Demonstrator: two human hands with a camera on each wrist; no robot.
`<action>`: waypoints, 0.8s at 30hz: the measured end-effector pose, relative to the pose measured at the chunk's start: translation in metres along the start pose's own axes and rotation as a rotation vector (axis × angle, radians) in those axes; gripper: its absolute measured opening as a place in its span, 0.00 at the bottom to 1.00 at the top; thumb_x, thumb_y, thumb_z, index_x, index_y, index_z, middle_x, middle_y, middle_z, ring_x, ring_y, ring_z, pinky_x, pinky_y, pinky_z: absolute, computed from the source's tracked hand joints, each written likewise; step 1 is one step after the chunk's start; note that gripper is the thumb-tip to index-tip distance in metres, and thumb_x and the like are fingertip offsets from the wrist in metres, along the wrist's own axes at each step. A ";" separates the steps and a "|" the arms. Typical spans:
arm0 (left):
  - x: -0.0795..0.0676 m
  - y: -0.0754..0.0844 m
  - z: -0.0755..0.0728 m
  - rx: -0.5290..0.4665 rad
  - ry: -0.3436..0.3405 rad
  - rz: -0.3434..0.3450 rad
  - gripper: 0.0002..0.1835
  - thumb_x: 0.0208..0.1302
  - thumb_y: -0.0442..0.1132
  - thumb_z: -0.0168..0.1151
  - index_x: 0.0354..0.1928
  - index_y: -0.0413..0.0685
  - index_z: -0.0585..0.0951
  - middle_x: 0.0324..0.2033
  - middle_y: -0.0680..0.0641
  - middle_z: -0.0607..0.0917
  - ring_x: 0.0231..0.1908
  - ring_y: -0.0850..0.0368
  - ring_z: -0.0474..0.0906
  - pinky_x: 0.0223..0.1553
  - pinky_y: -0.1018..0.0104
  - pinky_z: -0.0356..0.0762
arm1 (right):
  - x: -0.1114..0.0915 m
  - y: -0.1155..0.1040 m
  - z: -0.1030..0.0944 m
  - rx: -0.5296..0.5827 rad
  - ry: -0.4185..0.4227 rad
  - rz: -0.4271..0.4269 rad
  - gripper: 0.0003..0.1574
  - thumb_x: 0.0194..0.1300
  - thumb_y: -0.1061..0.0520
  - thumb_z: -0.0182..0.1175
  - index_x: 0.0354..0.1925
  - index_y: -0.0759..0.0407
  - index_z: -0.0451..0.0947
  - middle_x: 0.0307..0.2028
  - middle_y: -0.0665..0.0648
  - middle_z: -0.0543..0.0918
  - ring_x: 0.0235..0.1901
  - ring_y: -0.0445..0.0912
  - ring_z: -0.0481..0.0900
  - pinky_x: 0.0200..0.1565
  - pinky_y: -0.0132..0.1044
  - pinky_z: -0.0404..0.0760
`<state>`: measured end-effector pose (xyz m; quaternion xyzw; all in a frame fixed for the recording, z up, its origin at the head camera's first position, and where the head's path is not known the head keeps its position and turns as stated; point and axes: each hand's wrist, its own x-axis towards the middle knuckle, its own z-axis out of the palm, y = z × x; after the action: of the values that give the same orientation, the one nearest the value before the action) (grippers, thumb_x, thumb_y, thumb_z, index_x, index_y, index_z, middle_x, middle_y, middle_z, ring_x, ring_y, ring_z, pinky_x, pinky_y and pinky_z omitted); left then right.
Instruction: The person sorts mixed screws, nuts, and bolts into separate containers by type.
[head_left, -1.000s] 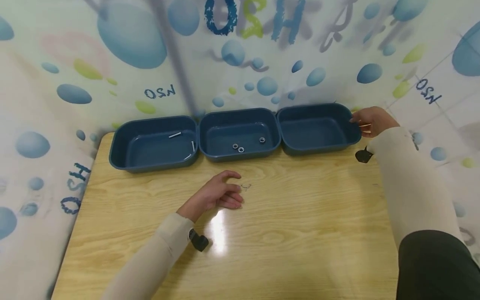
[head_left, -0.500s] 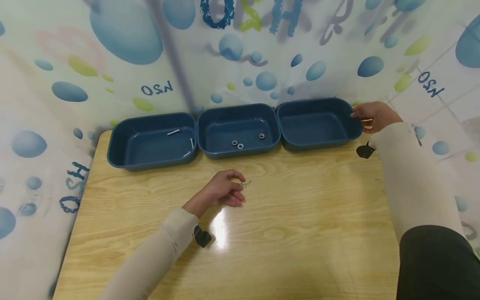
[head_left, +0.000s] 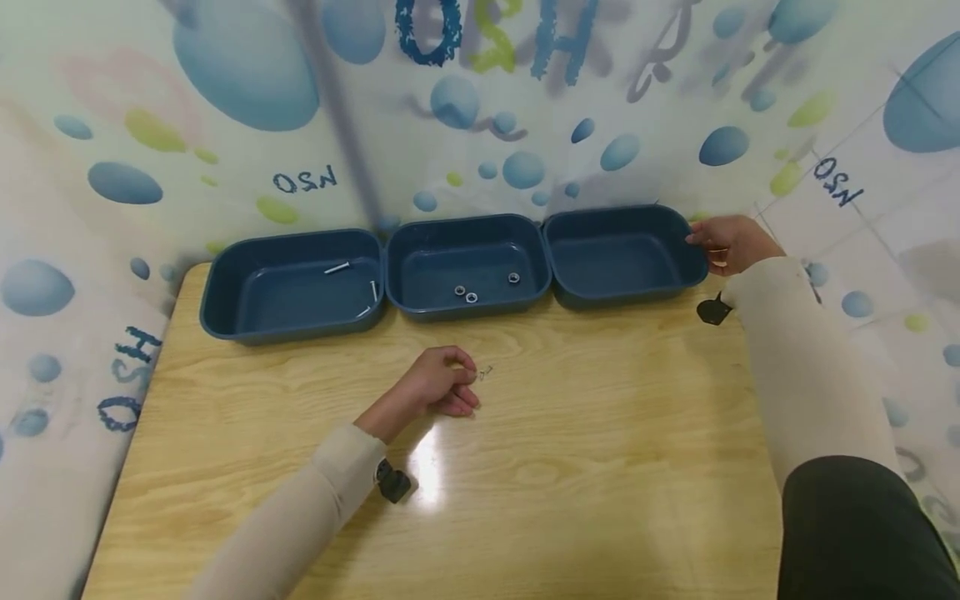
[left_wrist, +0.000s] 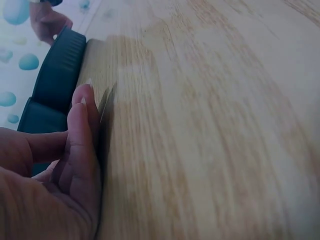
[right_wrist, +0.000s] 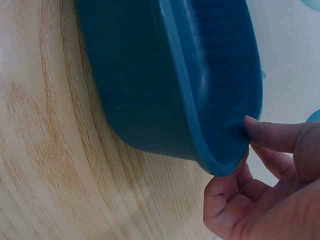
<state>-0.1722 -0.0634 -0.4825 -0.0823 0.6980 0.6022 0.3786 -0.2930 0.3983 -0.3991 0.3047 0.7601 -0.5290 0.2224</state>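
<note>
My left hand hovers low over the table in the head view, thumb and index finger pinching at the near end of some tiny, thin screws. What lies between those fingertips is hidden; in the left wrist view the left hand has its thumb against the index finger. Far right, my right hand grips the end rim of a blue bin, which holds nothing. Its thumb hooks inside that bin in the right wrist view, fingers curled under the rim.
A middle blue bin contains nuts. To its left, another blue bin holds bolts. All three stand side by side at the back of the wooden table, against a printed wall covering.
My left hand reached right to the small screws, then its thumb and index finger closed together and drew slightly back. The right hand kept its grip on the bin.
</note>
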 end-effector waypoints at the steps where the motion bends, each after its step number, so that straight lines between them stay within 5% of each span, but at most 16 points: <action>1: 0.000 0.000 0.000 -0.011 0.000 -0.001 0.06 0.69 0.30 0.54 0.46 0.37 0.74 0.18 0.40 0.84 0.15 0.54 0.81 0.18 0.64 0.80 | 0.000 -0.001 0.000 0.005 0.001 0.000 0.12 0.75 0.51 0.51 0.54 0.40 0.69 0.42 0.44 0.69 0.37 0.41 0.65 0.41 0.34 0.70; 10: -0.003 0.005 0.010 -0.094 0.065 0.038 0.06 0.69 0.31 0.55 0.46 0.38 0.75 0.19 0.44 0.84 0.17 0.56 0.82 0.19 0.66 0.80 | -0.001 -0.003 0.000 0.023 0.016 -0.013 0.18 0.74 0.53 0.52 0.59 0.41 0.68 0.42 0.44 0.69 0.36 0.41 0.67 0.38 0.32 0.71; 18: -0.018 0.039 0.053 -0.108 -0.012 0.111 0.13 0.71 0.34 0.54 0.53 0.36 0.74 0.18 0.46 0.83 0.20 0.55 0.84 0.24 0.66 0.82 | 0.000 -0.001 -0.002 0.058 -0.017 -0.006 0.18 0.73 0.53 0.54 0.59 0.42 0.68 0.40 0.44 0.70 0.36 0.40 0.68 0.39 0.31 0.71; 24: -0.005 0.066 0.081 -0.160 -0.034 0.111 0.14 0.72 0.37 0.55 0.55 0.39 0.74 0.20 0.45 0.84 0.21 0.54 0.85 0.23 0.67 0.82 | 0.001 -0.001 -0.004 0.072 -0.037 0.005 0.24 0.74 0.54 0.52 0.64 0.42 0.64 0.42 0.45 0.68 0.35 0.39 0.69 0.39 0.31 0.71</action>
<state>-0.1718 0.0254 -0.4270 -0.0632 0.6448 0.6774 0.3484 -0.2942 0.4022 -0.3973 0.3045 0.7355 -0.5610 0.2269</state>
